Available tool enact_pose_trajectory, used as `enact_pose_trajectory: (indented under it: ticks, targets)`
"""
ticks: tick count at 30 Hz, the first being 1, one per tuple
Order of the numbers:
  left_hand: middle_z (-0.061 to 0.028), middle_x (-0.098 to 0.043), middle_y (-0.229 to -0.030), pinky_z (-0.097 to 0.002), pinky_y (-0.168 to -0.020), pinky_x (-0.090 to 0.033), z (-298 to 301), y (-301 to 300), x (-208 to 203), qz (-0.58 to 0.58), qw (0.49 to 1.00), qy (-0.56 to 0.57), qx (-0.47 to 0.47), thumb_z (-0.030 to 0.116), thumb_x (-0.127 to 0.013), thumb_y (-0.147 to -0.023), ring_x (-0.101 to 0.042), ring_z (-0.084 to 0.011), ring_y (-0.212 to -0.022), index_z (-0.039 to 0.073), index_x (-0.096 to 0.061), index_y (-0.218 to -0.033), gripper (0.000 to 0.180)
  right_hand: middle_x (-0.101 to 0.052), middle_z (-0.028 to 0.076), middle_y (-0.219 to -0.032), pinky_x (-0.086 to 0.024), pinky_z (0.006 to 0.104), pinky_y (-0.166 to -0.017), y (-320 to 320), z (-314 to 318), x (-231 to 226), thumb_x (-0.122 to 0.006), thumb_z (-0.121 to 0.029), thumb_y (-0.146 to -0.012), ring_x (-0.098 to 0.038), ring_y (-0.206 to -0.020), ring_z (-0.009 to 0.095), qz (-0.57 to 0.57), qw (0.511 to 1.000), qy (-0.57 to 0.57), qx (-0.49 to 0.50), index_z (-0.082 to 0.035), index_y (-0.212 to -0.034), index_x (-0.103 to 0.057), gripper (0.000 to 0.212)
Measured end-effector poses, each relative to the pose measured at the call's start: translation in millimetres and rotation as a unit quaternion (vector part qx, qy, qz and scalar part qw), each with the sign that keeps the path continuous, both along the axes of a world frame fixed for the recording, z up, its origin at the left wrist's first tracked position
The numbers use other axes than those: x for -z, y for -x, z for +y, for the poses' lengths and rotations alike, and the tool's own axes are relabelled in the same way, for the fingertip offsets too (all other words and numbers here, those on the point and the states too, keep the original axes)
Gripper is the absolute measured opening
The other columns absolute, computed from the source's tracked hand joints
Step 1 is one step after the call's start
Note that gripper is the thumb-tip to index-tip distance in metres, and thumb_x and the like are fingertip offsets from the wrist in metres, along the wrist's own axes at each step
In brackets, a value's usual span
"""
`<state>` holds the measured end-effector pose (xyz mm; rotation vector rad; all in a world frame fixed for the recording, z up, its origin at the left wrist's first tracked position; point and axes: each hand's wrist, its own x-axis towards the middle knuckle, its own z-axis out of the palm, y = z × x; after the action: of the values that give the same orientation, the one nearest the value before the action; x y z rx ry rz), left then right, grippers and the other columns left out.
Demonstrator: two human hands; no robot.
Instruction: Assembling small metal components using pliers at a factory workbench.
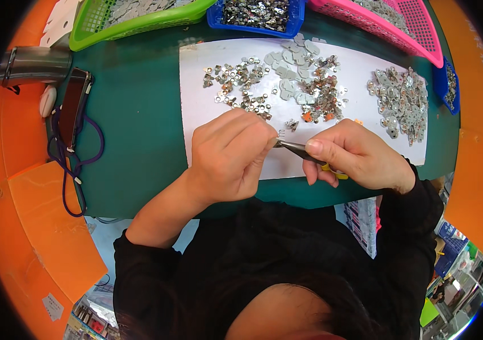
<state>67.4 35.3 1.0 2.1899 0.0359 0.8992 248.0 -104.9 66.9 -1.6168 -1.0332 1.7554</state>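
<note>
Here, the left hand (227,152) pinches a small metal piece (278,143) at the tips of pliers (299,150) gripped in the curled right hand (360,154), above the white sheet (357,65) on the bench (131,113), nearer than loose metal parts (326,88).

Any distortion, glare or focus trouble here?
Head view: fisheye bends the green table and blackens the corners; metal parts glint on the white sheet; the pliers read clearly, but what lies at their tip is too small to make out.
</note>
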Motion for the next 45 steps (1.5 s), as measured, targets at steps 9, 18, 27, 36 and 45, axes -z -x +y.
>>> enact_pose_trajectory:
  ticks: [9, 18, 27, 36, 45]
  targets:
    - [-0.0106, -0.056, -0.07, -0.0352, -0.051, -0.043, -9, 2, 3, 0.057, 0.996, 0.039, -0.047, -0.004, -0.065, -0.077, -0.055, -0.0296, -0.06, 0.002, -0.057, -0.08, 0.01, -0.057, 0.016, -0.063, -0.043, 0.0428, -0.056, 27, -11, 12, -0.054, -0.021, -0.1, -0.056, -0.06, 0.038, -0.338, 0.92, -0.198, 0.005, -0.003, -0.076, -0.059, 0.03]
    - [-0.0072, -0.058, -0.072, -0.0363, -0.055, -0.044, 5, -3, 1, 0.102, 0.995, 0.001, -0.021, 0.003, -0.064, -0.081, -0.057, -0.0279, -0.065, 0.007, -0.057, -0.082, 0.008, -0.056, 0.016, -0.07, -0.043, 0.0452, -0.058, 13, -13, -6, -0.062, -0.022, -0.094, -0.058, -0.066, 0.038, -0.472, 0.857, -0.205, -0.029, -0.003, -0.082, -0.059, 0.022]
    - [-0.0048, -0.055, -0.068, -0.0363, -0.053, -0.043, 4, -5, 4, 0.085, 0.994, -0.074, 0.005, 0.006, -0.065, -0.074, -0.054, -0.0249, -0.063, 0.01, -0.058, -0.08, 0.011, -0.056, 0.009, -0.07, -0.045, 0.0415, -0.057, 4, -1, -24, -0.066, -0.03, -0.089, -0.059, -0.068, 0.03, -0.558, 0.774, -0.247, -0.167, -0.006, -0.078, -0.059, 0.028]
    - [-0.0068, -0.055, -0.069, -0.0371, -0.053, -0.043, 1, -3, 3, 0.095, 0.994, -0.045, 0.017, 0.002, -0.065, -0.072, -0.055, -0.0271, -0.063, 0.007, -0.055, -0.079, 0.013, -0.055, 0.007, -0.07, -0.044, 0.0401, -0.058, 1, 8, -28, -0.066, -0.035, -0.089, -0.059, -0.068, 0.029, -0.57, 0.741, -0.273, -0.225, -0.007, -0.078, -0.059, 0.031]
    - [-0.0101, -0.056, -0.071, -0.0386, -0.057, -0.046, -1, -2, 3, 0.112, 0.993, -0.007, 0.026, -0.004, -0.062, -0.074, -0.057, -0.0312, -0.066, 0.004, -0.054, -0.08, 0.013, -0.054, 0.004, -0.072, -0.044, 0.0365, -0.06, 11, 3, -18, -0.066, -0.039, -0.088, -0.058, -0.07, 0.023, -0.643, 0.673, -0.244, -0.273, -0.008, -0.08, -0.058, 0.033]
